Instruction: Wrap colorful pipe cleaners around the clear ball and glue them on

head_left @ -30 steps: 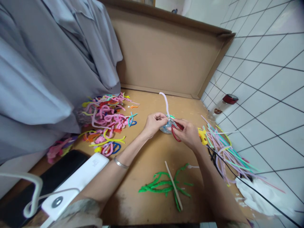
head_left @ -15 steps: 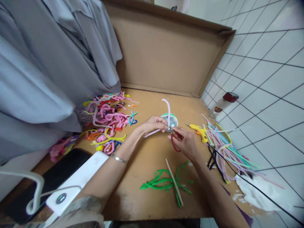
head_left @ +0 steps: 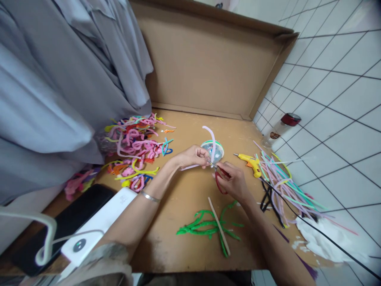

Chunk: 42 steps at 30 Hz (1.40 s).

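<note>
Near the table's middle, my left hand [head_left: 195,156] pinches a pale lilac pipe cleaner [head_left: 212,139]. One end of it curves up and away, and another length sticks out below my fingers to the left. My right hand [head_left: 232,178] grips red-handled scissors [head_left: 219,183] with fingers in the loops. The blades point at the pipe cleaner right beside my left fingertips; whether they are closed on it I cannot tell. Behind both hands lies a round, clear dish-like thing [head_left: 218,151] with a green rim, partly hidden.
A tangle of coloured pipe cleaners [head_left: 139,139] lies left. Green twisted stems [head_left: 196,228] and a thin stick [head_left: 218,226] lie in front. At right are a yellow glue gun [head_left: 251,163], straight pipe cleaners [head_left: 282,190] and a jar [head_left: 281,129]. A white power bank [head_left: 101,222] sits near-left.
Both hands stay close together with the pipe cleaner and scissors, shifting only slightly. More of the round dish-like thing shows behind them. The view has tilted a little.
</note>
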{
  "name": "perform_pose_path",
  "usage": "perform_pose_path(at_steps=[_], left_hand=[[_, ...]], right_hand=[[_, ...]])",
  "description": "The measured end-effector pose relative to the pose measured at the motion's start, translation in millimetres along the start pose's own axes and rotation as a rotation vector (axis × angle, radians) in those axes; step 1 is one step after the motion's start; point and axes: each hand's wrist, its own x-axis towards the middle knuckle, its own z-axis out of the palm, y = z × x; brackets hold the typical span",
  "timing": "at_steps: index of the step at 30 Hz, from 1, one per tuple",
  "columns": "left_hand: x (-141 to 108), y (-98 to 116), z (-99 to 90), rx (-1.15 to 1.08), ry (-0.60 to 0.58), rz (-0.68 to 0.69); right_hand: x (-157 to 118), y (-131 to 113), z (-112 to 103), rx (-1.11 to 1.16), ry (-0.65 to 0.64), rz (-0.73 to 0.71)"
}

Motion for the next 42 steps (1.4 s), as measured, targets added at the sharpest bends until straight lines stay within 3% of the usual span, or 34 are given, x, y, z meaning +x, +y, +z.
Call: perform_pose_path(at_steps=[11,17,19,23,26,33,37,42], left_hand=[[-7.8,8.7,3.6,0.116,-0.151,-0.006],[-3.1,-2.3,-7.4,0.155,-0.222,-0.064],[0.3,-8.0,-12.3,0.143,-0.110,-0.049],[7.0,-14.9,-15.3,0.000,0.267,0.086],[11.2,-14.9,-14.7,-0.098,0.405,0.125],[12.3,-5.7,-12.4,-0.338,0.444,0.157],[10.0,0.5,-9.1,-0.418,0.434,0.128],[10.1,2.7,-7.5,-0.470,0.483,0.104]], right_hand=[[-19.9,5.2,1.4,-0.113,-0.028,-0.108],[-31.4,15.8,1.4,-0.122,-0.023,-0.197],[-33.4,21.8,0.3,-0.143,-0.055,-0.218],[-33.4,31.7,-3.8,-0.269,-0.194,-0.224],[-31.2,34.0,-8.3,-0.423,-0.260,-0.167],[-25.3,25.2,-11.9,-0.658,-0.473,-0.117],[-23.7,19.6,-10.8,-0.626,-0.546,-0.060],[-16.6,13.5,-14.8,-0.506,-0.588,0.133]])
